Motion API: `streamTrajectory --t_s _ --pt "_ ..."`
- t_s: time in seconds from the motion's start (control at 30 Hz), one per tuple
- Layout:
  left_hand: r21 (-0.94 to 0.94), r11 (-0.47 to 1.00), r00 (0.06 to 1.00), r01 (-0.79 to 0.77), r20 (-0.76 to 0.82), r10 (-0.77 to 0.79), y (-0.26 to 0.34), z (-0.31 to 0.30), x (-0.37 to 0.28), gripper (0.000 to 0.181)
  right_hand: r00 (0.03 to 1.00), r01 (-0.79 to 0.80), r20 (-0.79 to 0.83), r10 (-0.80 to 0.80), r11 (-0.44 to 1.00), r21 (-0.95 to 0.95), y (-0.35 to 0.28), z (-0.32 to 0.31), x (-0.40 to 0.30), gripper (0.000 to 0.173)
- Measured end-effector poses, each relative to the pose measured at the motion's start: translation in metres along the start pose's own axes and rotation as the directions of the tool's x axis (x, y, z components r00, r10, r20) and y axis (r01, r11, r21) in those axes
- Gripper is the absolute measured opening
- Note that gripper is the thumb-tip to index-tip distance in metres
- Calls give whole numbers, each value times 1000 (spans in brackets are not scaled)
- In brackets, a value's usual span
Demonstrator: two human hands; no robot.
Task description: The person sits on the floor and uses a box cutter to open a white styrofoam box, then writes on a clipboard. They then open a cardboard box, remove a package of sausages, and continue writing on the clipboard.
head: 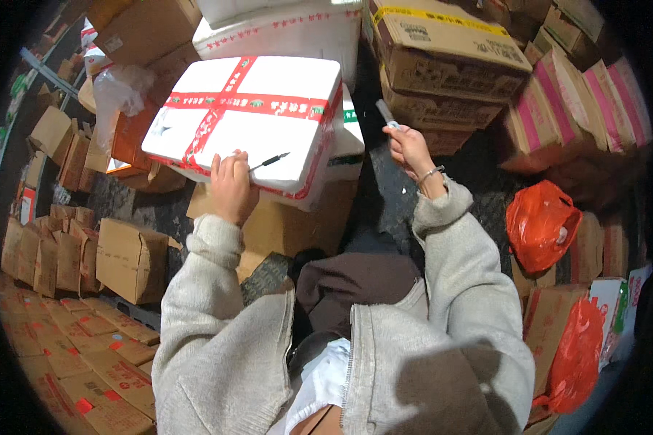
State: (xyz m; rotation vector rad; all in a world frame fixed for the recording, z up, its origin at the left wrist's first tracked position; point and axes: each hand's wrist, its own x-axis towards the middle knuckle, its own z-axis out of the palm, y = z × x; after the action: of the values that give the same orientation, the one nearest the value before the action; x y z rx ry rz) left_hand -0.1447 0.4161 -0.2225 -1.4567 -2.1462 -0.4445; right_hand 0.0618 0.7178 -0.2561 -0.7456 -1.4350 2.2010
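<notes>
A white foam box [272,136] with crossed red printed tape sits tilted before me on a large cardboard box [288,223]. My left hand [231,185] grips its near edge, fingers on the lid. From beside those fingers a slim black pen-like tool [275,160] extends across the lid; whether the hand touches it is hard to tell. Out to the right of the foam box, my right hand [411,149] is closed around a small tool with a flat, pale, blade-like end [384,111], possibly a utility knife. Its handle is mostly hidden in the fingers.
Behind stand more white foam boxes [288,41]. Stacked cartons [451,60] rise at the back right, beside pink-striped cartons [568,103]. Red plastic bags [541,225] lie at the right. Flat-packed rows of cartons [87,348] and a closed carton [132,260] occupy the left.
</notes>
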Motion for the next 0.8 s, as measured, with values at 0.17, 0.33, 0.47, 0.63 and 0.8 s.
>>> streamTrajectory --t_s 0.17,0.33,0.47,0.63,0.8 --pt "-55 998 1000 -4 26 5 13 -12 -3 28 924 -225 276 263 961 -161 -23 14 -3 22" --pt "-105 994 989 14 147 1 52 -20 11 51 851 -209 398 343 916 -343 5 24 -21 18" --pt "-194 968 957 159 273 -103 44 -28 29 68 861 -134 410 302 911 -389 -3 39 -20 19" --pt "-154 988 974 -19 221 53 37 -35 35 59 830 -127 474 294 927 -352 -1 36 -13 17" --pt "-42 983 979 -178 96 181 50 -12 27 42 829 -102 474 296 914 -393 -8 29 -4 17"
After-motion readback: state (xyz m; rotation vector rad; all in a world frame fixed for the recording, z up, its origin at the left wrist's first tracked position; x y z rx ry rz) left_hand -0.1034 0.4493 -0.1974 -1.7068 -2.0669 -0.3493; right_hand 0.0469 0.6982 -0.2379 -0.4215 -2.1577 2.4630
